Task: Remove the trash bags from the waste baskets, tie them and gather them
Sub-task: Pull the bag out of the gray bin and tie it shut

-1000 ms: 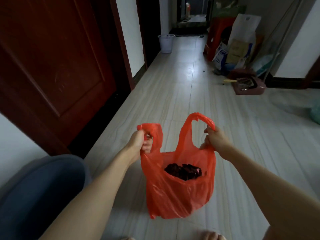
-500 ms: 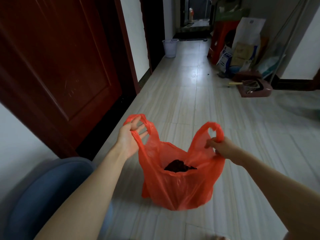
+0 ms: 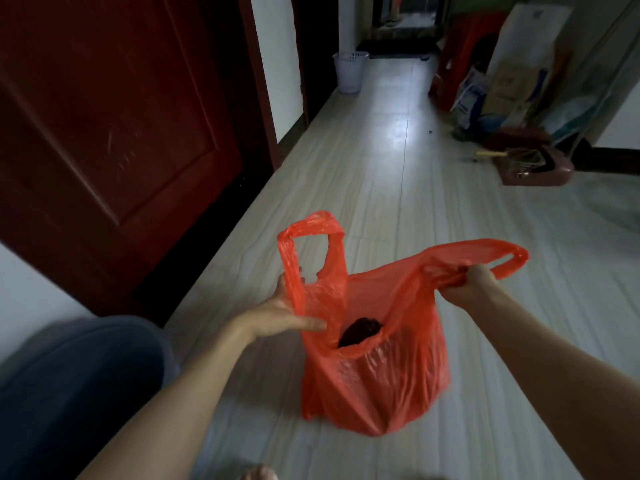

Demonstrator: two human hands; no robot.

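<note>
**Bag handles being pulled apart**

The red bag [image 3: 374, 368] is now being rested on the floor [image 3: 381, 174], low in the middle. Its right handle is being gripped and stretched wider than before by the right hand [image 3: 467, 285]. The left hand [image 3: 277, 313] is being held open against the left handle. Tying is being set up.

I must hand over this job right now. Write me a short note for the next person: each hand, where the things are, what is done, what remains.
Left hand: open, fingers straight against the left handle of the red bag.
Right hand: grips the right handle, pulled out to the right.
Bag: out of any basket, on the floor, mouth open, dark trash inside.
Done: bag removed.
Left: tie the handles, gather it. A white waste basket stands far down the hall; whether it holds a bag cannot be told.
</note>
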